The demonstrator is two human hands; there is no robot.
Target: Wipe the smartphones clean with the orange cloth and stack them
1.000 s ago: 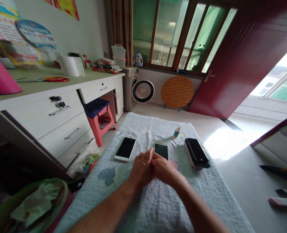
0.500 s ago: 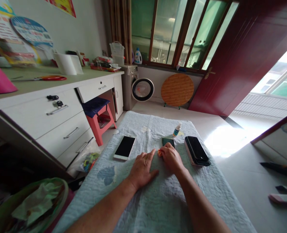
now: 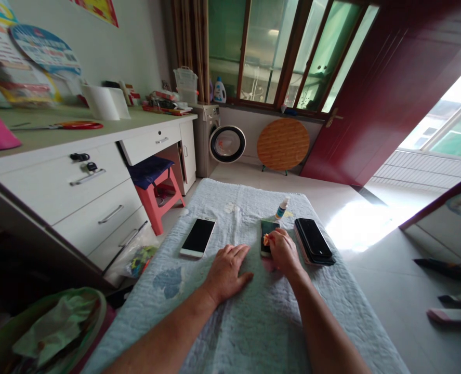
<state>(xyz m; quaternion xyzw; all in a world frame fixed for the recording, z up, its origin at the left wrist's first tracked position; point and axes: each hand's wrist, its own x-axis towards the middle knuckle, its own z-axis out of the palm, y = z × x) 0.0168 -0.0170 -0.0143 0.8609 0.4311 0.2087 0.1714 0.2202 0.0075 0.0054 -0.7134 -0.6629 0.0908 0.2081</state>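
In my right hand [image 3: 284, 252] I pinch a small crumpled orange cloth [image 3: 266, 239], pressed against the screen of a smartphone [image 3: 265, 249]. The hand covers part of that phone's right side. My left hand [image 3: 227, 272] rests flat on the quilted light-blue cover [image 3: 238, 332], fingers stretched out, just left of the phone. Farther left lies a white-framed smartphone [image 3: 198, 237] with a dark screen. To the right of my right hand, a black smartphone [image 3: 314, 240] lies on top of a stack. Behind the middle phone stands a small spray bottle [image 3: 281, 208] with a blue label.
On the left are a white desk [image 3: 82, 192] with drawers and a red stool [image 3: 162, 200]. A bin [image 3: 103, 301] with crumpled paper stands at the lower left. Beyond the covered table are a washing machine [image 3: 207, 135] with its door open, and a round wooden tabletop [image 3: 282, 144].
My right hand has shifted slightly right with the orange cloth, from the phone's left edge onto its screen, uncovering more of the phone. My left hand has stayed almost in place.
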